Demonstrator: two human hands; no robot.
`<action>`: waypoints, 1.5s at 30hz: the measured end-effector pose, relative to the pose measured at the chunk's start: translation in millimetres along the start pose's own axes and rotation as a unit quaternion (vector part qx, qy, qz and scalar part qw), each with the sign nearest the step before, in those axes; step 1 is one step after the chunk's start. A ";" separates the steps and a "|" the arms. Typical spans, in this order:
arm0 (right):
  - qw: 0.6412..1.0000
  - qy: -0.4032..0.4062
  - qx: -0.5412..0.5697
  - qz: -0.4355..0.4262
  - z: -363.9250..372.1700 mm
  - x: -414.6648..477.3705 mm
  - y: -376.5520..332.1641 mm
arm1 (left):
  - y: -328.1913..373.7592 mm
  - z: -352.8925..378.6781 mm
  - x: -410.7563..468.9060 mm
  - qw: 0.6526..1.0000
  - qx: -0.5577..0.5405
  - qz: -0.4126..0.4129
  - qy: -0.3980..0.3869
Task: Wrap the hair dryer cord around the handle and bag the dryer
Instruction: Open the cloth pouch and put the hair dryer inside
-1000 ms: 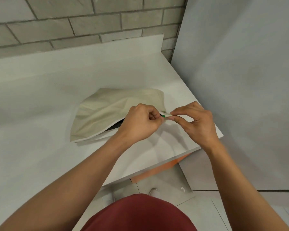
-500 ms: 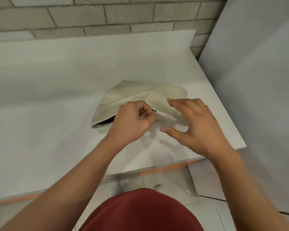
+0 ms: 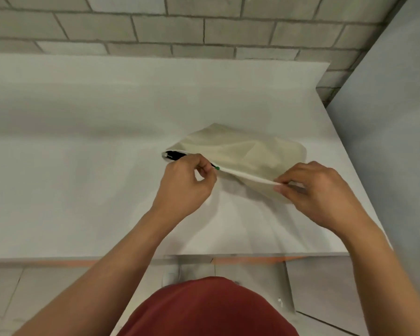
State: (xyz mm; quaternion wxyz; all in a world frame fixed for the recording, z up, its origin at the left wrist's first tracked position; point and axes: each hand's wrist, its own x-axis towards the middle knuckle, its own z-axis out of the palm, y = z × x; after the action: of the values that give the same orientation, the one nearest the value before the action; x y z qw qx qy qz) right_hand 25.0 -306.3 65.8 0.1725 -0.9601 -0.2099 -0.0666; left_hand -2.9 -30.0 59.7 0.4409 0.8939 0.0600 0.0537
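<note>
- Cream cloth bag (image 3: 243, 151) lies right of centre on our white counter (image 3: 83, 166); the dryer (image 3: 176, 155) shows only as a dark sliver at its mouth.
- Our left hand (image 3: 187, 187) pinches the bag's opening, anchoring it.
- Our right hand (image 3: 318, 192), fingers narrowed on the white drawstring (image 3: 245, 176), draws it taut rightward, likely to cinch the mouth.

White table (image 3: 83, 166) against a grey brick wall (image 3: 204, 27), grey panel (image 3: 398, 117) alongside, tiled floor (image 3: 34, 299) below.
</note>
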 end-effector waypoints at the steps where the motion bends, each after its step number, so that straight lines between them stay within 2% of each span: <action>1: 1.000 -0.019 0.004 0.004 -0.8 2.0 -6.3 | -1.2 -2.4 -1.1 1.000 -0.001 -0.002 0.007; 5: 0.999 -0.015 0.018 -0.042 20.4 24.2 -58.2 | 2.6 -10.3 0.5 0.999 -0.005 0.011 0.034; 8: 0.994 0.063 -0.024 -0.085 47.7 45.3 -83.7 | 4.6 -15.0 2.6 0.999 0.000 0.028 0.044; 10: 0.991 0.086 -0.035 -0.097 54.6 51.9 -84.2 | 1.0 -19.6 3.2 0.999 0.009 0.023 0.047; 19: 0.988 0.090 -0.032 -0.119 46.0 32.8 -56.5 | -43.1 -65.6 8.4 0.992 0.034 -0.023 0.121; 22: 0.990 0.063 -0.040 -0.118 50.5 23.0 -58.9 | -56.8 -75.5 10.6 0.992 0.033 -0.014 0.119; 24: 0.994 0.015 -0.053 -0.095 56.7 13.4 -53.2 | -60.8 -78.3 11.1 0.993 -0.014 -0.011 0.118; 27: 0.996 -0.070 -0.045 -0.017 57.1 -8.5 -31.2 | -62.8 -79.8 10.2 0.985 -0.155 -0.024 0.071; 30: 0.984 -0.154 0.079 0.033 37.3 -29.2 -6.3 | -70.7 -74.2 11.9 0.963 -0.268 0.008 -0.007; 32: 0.971 -0.173 0.159 0.043 16.5 -38.2 6.4 | -74.8 -66.9 16.6 0.955 -0.295 0.010 -0.030; 36: 0.945 -0.141 0.260 0.136 -17.5 -46.6 26.5 | -80.5 -49.2 29.7 0.963 -0.267 -0.030 -0.029; 39: 0.902 -0.050 0.362 0.231 -16.4 -43.9 37.3 | -85.8 -26.4 42.3 0.974 -0.205 -0.097 -0.023; 42: 0.880 0.063 0.363 0.301 8.3 -32.3 47.8 | -94.3 -3.0 57.0 0.976 -0.154 -0.157 -0.004; 45: 0.876 0.130 0.319 0.336 40.5 -19.5 53.6 | -103.6 12.5 68.9 0.987 -0.060 -0.147 -0.008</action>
State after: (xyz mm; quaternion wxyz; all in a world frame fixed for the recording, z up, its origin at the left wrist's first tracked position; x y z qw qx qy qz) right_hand 32.5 -344.9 7.9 0.5076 -0.8481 0.1401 -0.0584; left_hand 60.8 33.5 -27.3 0.4977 0.8475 0.1838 -0.0155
